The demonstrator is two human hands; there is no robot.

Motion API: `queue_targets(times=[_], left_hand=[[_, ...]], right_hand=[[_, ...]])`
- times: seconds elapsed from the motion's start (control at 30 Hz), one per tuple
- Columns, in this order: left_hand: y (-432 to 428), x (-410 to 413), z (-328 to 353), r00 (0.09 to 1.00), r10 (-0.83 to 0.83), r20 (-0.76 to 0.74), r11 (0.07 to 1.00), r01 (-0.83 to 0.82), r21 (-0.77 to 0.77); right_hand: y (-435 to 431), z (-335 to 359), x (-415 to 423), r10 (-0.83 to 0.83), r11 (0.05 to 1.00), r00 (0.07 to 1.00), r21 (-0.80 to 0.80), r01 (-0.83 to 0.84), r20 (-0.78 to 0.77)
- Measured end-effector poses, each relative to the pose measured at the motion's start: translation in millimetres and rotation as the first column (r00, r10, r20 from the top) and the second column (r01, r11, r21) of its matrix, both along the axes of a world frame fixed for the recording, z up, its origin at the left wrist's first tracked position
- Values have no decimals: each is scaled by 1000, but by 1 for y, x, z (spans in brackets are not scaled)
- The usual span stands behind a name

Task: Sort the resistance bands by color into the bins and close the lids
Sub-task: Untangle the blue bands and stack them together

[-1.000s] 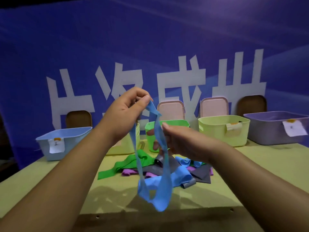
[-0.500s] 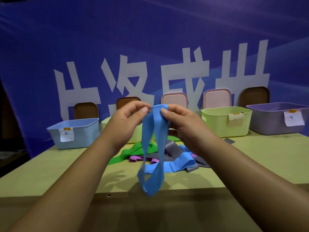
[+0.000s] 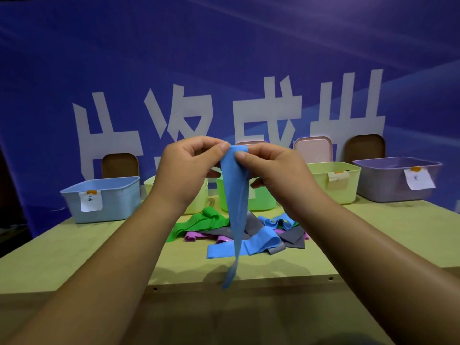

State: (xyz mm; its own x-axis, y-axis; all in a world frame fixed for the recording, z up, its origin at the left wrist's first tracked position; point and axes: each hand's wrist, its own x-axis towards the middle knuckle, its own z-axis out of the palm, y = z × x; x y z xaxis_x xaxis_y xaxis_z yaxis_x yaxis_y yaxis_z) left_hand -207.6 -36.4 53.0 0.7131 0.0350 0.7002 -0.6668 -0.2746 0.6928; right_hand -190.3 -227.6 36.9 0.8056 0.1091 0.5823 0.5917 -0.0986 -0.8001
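Head view. A blue resistance band [image 3: 236, 207] is pinched at its top fold by thumb and fingertips of the left hand [image 3: 189, 170] and right hand [image 3: 273, 174], hanging above the band pile [image 3: 249, 235] on the table [image 3: 74, 257]. Against half a second earlier, its open loop is collapsed into one narrow strip. Handwritten bin labels [image 3: 91, 200] are illegible; white characters on the banner [image 3: 224, 58] are partly hidden.

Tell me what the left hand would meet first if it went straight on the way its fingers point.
The left hand points sideways at the right hand, so past the blue band both pinch, it would likely meet the right hand's fingers first. Depth is unclear, but they look nearly touching.
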Motion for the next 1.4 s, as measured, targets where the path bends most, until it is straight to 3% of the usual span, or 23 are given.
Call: queue_targets(times=[0.1, 0.23, 0.47, 0.77, 1.07, 1.17, 1.23, 1.3, 1.4], left_hand=[[-5, -10, 9, 1000, -11, 5, 1000, 11, 10], [-10, -22, 23, 998, -56, -29, 998, 55, -20], [-13, -31, 29, 998, -24, -66, 999, 27, 43], [-20, -7, 6, 987, -19, -162, 999, 24, 25], [-39, 68, -23, 938, -197, -284, 978, 169, -120], [-46, 103, -51, 893, -227, -387, 970, 173, -170], [-48, 123, -81, 859, -196, -474, 981, 177, -85], [-49, 135, -111, 840, -122, -529, 972, 208, 106], [-49, 141, -145, 830, -69, -554, 865, 326, 381]], right_hand=[[-4, 6, -9, -114, 991, 991, -66, 118, 63], [-7, 10, -15, -214, 975, 970, -37, 219, 118], [-8, 17, -15, 14, 999, 998, 50, -17, 69], [-13, -4, 5, 75, 991, 997, 110, -77, 24], [-36, -22, 61, -54, 996, 998, 72, 55, -21], [-49, -36, 89, -108, 989, 993, 92, 112, -49], [-59, -51, 110, -150, 981, 985, 108, 158, -85], [-67, -71, 132, -189, 972, 975, 115, 203, -120], [-75, -108, 159, -191, 973, 965, 91, 210, -180]])
